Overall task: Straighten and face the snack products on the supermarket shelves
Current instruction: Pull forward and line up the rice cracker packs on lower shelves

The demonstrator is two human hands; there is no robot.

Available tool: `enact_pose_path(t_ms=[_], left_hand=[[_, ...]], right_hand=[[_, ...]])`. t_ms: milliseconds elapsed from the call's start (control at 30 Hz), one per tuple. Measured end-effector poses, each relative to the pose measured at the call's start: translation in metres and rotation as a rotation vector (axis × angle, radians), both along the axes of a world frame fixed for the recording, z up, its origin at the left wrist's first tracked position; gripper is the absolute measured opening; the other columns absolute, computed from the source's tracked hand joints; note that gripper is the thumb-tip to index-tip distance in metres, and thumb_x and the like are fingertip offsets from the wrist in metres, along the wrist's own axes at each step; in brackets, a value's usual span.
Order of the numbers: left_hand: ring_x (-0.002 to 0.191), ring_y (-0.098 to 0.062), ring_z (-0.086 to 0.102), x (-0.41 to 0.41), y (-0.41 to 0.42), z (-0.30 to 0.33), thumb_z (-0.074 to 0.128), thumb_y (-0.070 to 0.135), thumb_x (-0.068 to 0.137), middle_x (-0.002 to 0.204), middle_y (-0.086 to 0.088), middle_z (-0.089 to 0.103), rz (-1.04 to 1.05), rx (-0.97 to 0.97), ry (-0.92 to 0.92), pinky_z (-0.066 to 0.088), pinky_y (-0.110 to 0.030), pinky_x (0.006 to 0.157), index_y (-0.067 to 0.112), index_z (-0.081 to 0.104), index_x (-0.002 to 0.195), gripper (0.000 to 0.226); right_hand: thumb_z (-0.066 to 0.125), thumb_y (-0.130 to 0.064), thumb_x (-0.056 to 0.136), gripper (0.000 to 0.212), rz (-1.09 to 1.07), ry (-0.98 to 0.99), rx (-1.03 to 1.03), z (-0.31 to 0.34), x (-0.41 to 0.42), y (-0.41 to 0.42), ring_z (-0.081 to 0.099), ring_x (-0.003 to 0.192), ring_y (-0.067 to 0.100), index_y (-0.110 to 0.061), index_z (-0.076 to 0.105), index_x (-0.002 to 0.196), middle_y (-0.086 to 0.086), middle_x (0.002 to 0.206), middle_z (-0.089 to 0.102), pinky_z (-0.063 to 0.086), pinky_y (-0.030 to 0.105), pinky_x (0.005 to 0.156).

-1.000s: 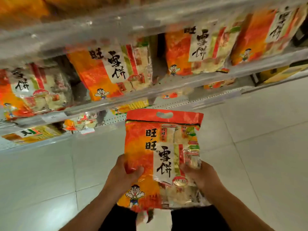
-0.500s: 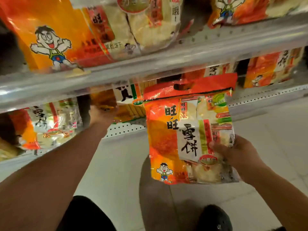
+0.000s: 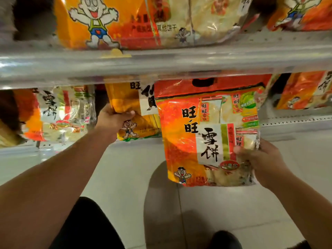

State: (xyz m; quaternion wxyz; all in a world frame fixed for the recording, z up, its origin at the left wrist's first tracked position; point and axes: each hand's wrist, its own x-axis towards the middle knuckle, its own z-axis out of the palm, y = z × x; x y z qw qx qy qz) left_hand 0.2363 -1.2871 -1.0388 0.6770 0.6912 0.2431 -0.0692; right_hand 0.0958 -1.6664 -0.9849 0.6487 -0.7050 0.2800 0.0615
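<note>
Head view: an orange-red bag (image 3: 197, 137) of rice crackers hangs upright and face-on in front of the lower shelf (image 3: 287, 123), its red top strip with the cut-out handle just under the rail (image 3: 161, 63) of the shelf above. The right hand (image 3: 258, 162) grips its lower right corner, thumb curled over the front and fingers behind the clear part of the pack. The bottom of the bag hangs over the floor (image 3: 125, 168), clear of the shelf edge.

Just left of it, the left hand (image 3: 113, 117) reaches into the lower shelf and holds a yellow bag (image 3: 133, 112), fingers curled round its left edge with the thumb across the front. That bag leans slightly, its cartoon boy showing beside the hand and its right side hidden behind the orange-red bag.

Further left on the same shelf stands another bag (image 3: 59, 112) with a clear window, blurred. At the far right of that shelf sits a further orange bag (image 3: 305, 90), partly cut off by the frame.

On the upper shelf, a large orange bag (image 3: 143, 20) with a big cartoon boy fills the middle, and another bag (image 3: 301, 13) lies to its right. Below, the pale tiled floor shows a dark trouser leg (image 3: 86, 225) and a dark shoe (image 3: 224, 239)
</note>
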Motion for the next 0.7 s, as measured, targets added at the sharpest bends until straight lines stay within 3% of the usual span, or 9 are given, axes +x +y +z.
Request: enact_pose_path(t_ms=[67,200,367,467,533,700], left_hand=[[0.085,-0.023,0.074,-0.023,0.004,0.008,0.087,0.010,0.065,0.102,-0.007,0.074,0.005,-0.020,-0.010,0.060,-0.044,0.069,0.014,0.063,0.116,0.057],[0.095,-0.031,0.071,-0.078,0.014,0.021,0.084,0.008,0.066,0.106,-0.011,0.073,-0.008,-0.113,0.015,0.056,-0.054,0.081,0.015,0.064,0.115,0.053],[0.091,-0.038,0.071,-0.168,0.007,0.016,0.087,0.010,0.051,0.101,-0.016,0.073,0.134,-0.172,0.249,0.054,-0.061,0.083,0.011,0.063,0.114,0.067],[0.085,-0.037,0.072,-0.218,0.002,0.003,0.084,0.002,0.061,0.096,-0.015,0.074,0.217,-0.154,0.330,0.056,-0.059,0.078,0.012,0.063,0.111,0.056],[0.082,-0.035,0.073,-0.239,0.003,-0.001,0.084,0.004,0.062,0.093,-0.014,0.074,0.263,-0.158,0.336,0.058,-0.055,0.073,0.012,0.062,0.112,0.055],[0.087,-0.036,0.072,-0.270,0.007,0.000,0.083,0.013,0.059,0.099,-0.015,0.074,0.390,-0.198,0.283,0.057,-0.057,0.077,0.014,0.061,0.114,0.059]], right_hand=[[0.076,-0.002,0.070,0.031,0.044,-0.028,0.051,0.008,0.016,0.006,0.073,0.087,0.028,-0.022,0.076,0.095,0.007,0.097,0.075,0.055,0.045,0.077],[0.068,-0.001,0.075,0.022,0.104,-0.004,0.178,0.027,0.052,0.011,0.073,0.078,0.018,-0.018,0.078,0.083,0.003,0.088,0.076,0.056,0.032,0.059],[0.061,0.004,0.084,0.021,0.184,0.024,0.219,0.035,0.116,0.024,0.069,0.076,0.008,-0.016,0.068,0.081,-0.007,0.074,0.073,0.053,0.023,0.061],[0.070,-0.010,0.081,0.012,0.213,0.092,0.179,0.023,0.157,0.044,0.063,0.100,0.017,-0.017,0.063,0.087,-0.004,0.093,0.070,0.051,0.038,0.085],[0.067,-0.015,0.085,0.007,0.262,0.145,0.190,0.008,0.178,0.059,0.060,0.107,0.018,-0.019,0.064,0.090,-0.003,0.099,0.068,0.046,0.041,0.097],[0.069,-0.009,0.078,0.042,0.208,0.163,0.228,-0.028,0.210,0.094,0.064,0.104,0.020,-0.020,0.060,0.117,0.003,0.117,0.067,0.052,0.045,0.092]])
